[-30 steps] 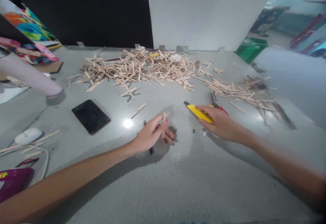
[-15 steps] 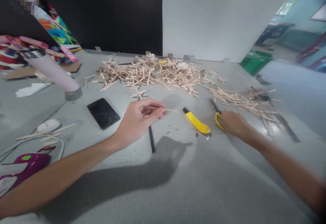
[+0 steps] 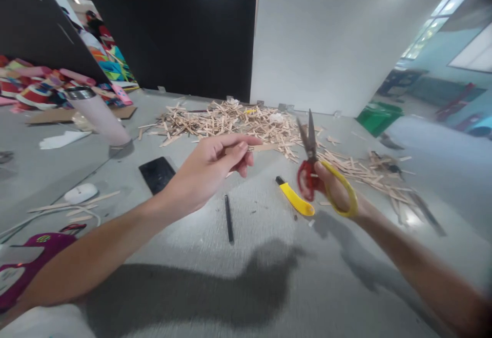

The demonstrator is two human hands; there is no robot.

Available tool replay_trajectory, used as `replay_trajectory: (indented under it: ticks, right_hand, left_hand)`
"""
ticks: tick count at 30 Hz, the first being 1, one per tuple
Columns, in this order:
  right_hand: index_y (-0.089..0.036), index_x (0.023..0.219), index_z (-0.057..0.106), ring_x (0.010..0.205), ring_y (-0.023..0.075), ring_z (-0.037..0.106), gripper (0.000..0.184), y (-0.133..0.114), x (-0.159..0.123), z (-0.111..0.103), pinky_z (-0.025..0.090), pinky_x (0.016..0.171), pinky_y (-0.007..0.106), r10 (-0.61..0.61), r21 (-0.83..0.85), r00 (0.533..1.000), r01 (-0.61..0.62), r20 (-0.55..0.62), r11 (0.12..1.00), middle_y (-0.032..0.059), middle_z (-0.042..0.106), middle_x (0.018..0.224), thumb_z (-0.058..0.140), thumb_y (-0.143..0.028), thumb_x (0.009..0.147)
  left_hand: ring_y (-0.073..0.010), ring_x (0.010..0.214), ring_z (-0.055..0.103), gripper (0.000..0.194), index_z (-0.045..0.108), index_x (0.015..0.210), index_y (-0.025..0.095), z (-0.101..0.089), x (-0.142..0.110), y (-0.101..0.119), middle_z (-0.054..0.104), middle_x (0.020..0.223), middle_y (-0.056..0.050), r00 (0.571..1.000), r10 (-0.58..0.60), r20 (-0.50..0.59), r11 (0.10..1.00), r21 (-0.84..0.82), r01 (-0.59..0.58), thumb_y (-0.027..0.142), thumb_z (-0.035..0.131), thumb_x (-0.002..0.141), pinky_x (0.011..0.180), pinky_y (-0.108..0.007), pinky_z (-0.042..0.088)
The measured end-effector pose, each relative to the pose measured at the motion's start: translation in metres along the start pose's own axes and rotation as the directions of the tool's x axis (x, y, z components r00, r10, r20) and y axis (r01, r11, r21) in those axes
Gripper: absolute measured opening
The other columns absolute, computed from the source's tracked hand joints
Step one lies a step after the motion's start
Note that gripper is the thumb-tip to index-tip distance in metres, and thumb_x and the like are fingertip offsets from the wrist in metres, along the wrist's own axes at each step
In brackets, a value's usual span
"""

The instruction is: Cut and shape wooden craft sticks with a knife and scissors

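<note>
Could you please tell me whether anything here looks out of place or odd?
Mostly the wooden sticks: they lie in a jumbled heap toward the back of the table, crossing every which way. The scissors in the right hand also have mismatched handles, one red, one yellow.

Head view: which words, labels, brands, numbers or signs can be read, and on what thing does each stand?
None can be read.
Purple device: the green mark is too blurred to make out.
Scissors, yellow knife: no legible lettering.
</note>
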State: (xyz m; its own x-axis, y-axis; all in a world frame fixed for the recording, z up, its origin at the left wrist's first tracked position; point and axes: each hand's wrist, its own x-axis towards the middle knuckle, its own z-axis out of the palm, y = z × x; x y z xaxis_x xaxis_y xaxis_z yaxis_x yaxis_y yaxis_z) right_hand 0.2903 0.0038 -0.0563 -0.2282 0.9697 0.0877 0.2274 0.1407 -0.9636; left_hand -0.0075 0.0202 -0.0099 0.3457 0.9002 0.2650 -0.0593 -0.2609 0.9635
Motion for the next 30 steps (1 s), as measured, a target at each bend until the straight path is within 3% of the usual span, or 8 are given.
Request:
replay_trajectory:
  ticks: [3, 8, 11, 16, 20, 23, 26, 30]
  right_hand:
    - [-0.023, 0.085, 0.063, 0.058, 0.0183, 0.056, 0.066, -0.006, -0.002, 0.045, 0.050, 0.059, 0.033, -0.055, 0.268, 0.995, 0.030, 0.087, 0.963, 0.0003, 0.060, 0.064, 0.057, -0.087, 0.097]
    - [-0.019, 0.098, 0.067, 0.069, 0.0176, 0.053, 0.061, 0.001, -0.018, 0.079, 0.052, 0.070, 0.034, -0.130, 0.246, 0.981, 0.091, 0.145, 0.965, 0.0003, 0.057, 0.076, 0.062, -0.080, 0.099]
    - [-0.020, 0.107, 0.068, 0.076, 0.0197, 0.056, 0.057, 0.013, -0.032, 0.080, 0.053, 0.072, 0.035, -0.136, 0.163, 0.977, 0.109, 0.165, 0.981, 0.0029, 0.059, 0.086, 0.058, -0.076, 0.104]
    - [-0.026, 0.129, 0.067, 0.088, 0.0224, 0.060, 0.047, 0.029, -0.052, 0.078, 0.055, 0.082, 0.037, -0.163, 0.052, 0.972, 0.156, 0.169, 0.986, 0.0069, 0.063, 0.107, 0.065, -0.066, 0.104]
    - [-0.031, 0.136, 0.064, 0.101, 0.0245, 0.064, 0.044, 0.034, -0.062, 0.080, 0.057, 0.092, 0.039, -0.136, 0.069, 0.979, 0.127, 0.149, 0.990, 0.0087, 0.063, 0.119, 0.063, -0.062, 0.106]
    - [-0.031, 0.146, 0.056, 0.112, 0.0266, 0.063, 0.052, 0.032, -0.066, 0.079, 0.057, 0.097, 0.043, -0.157, 0.064, 0.976, 0.148, 0.151, 0.987, 0.0107, 0.063, 0.127, 0.064, -0.063, 0.106]
    - [-0.029, 0.149, 0.053, 0.110, 0.0266, 0.063, 0.058, 0.024, -0.066, 0.075, 0.058, 0.094, 0.042, -0.154, 0.036, 0.971, 0.150, 0.181, 0.988, 0.0114, 0.064, 0.126, 0.067, -0.063, 0.104]
    - [-0.028, 0.139, 0.060, 0.098, 0.0236, 0.061, 0.048, 0.008, -0.061, 0.073, 0.059, 0.089, 0.038, -0.185, 0.051, 0.957, 0.178, 0.222, 0.983, 0.0080, 0.063, 0.115, 0.070, -0.059, 0.103]
  left_hand:
    - [-0.0118, 0.072, 0.063, 0.024, 0.071, 0.131, 0.018, 0.005, -0.001, 0.001, 0.074, 0.090, -0.003, 1.000, -0.005, -0.027, 0.999, -0.049, 0.004, 0.023, 0.057, 0.112, 0.071, -0.025, 0.052]
    - [-0.0106, 0.062, 0.062, 0.015, 0.053, 0.128, 0.022, 0.015, -0.009, -0.004, 0.073, 0.093, 0.000, 0.998, 0.019, -0.051, 0.994, -0.108, -0.025, 0.027, 0.047, 0.115, 0.066, -0.026, 0.054]
    - [-0.0098, 0.056, 0.057, 0.013, 0.051, 0.116, 0.023, 0.020, -0.014, -0.009, 0.071, 0.088, 0.002, 0.994, 0.081, -0.077, 0.997, 0.003, -0.081, 0.036, 0.049, 0.116, 0.056, -0.024, 0.047]
    - [-0.0116, 0.055, 0.054, 0.041, 0.057, 0.094, 0.021, 0.027, -0.023, -0.013, 0.064, 0.067, 0.003, 0.988, -0.049, 0.150, 0.989, 0.147, 0.026, 0.048, 0.040, 0.119, 0.055, -0.025, 0.045]
    - [-0.0094, 0.053, 0.047, 0.046, 0.055, 0.084, 0.021, 0.026, -0.030, -0.003, 0.053, 0.059, 0.006, 0.975, -0.087, 0.206, 0.965, 0.260, 0.031, 0.047, 0.040, 0.119, 0.056, -0.023, 0.040]
    - [-0.0088, 0.049, 0.040, 0.048, 0.056, 0.082, 0.021, 0.023, -0.031, 0.005, 0.049, 0.057, 0.007, 0.940, -0.159, 0.302, 0.955, 0.289, 0.069, 0.048, 0.040, 0.119, 0.052, -0.023, 0.037]
    - [-0.0094, 0.049, 0.040, 0.048, 0.057, 0.082, 0.021, 0.022, -0.032, 0.010, 0.049, 0.057, 0.006, 0.914, -0.210, 0.348, 0.955, 0.274, 0.116, 0.048, 0.040, 0.117, 0.051, -0.023, 0.037]
    - [-0.0104, 0.051, 0.041, 0.047, 0.057, 0.083, 0.021, 0.025, -0.032, 0.011, 0.050, 0.059, 0.005, 0.900, -0.237, 0.365, 0.959, 0.238, 0.156, 0.049, 0.040, 0.117, 0.051, -0.023, 0.038]
